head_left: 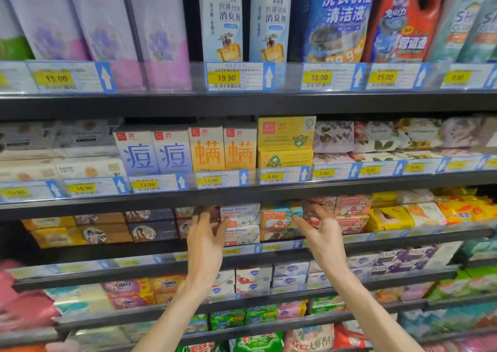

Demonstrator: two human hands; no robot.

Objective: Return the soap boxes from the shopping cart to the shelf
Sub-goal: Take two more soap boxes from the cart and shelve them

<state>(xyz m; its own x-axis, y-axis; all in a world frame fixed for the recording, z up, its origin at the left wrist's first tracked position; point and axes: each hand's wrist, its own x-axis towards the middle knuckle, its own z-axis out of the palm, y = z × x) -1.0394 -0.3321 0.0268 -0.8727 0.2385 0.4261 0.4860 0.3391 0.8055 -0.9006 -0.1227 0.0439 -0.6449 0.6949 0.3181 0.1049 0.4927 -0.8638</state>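
White-and-blue cardboard Goat Soap boxes (240, 224) sit stacked on the dark metal shelf (242, 263), both bare hands raised beside them.

Left of the stack, the left hand (205, 240) has fingers spread, fingertips touching the boxes' edge; right of it, the right hand (321, 233) is open, fingers apart, touching orange-and-teal Goat Soap boxes (279, 221).
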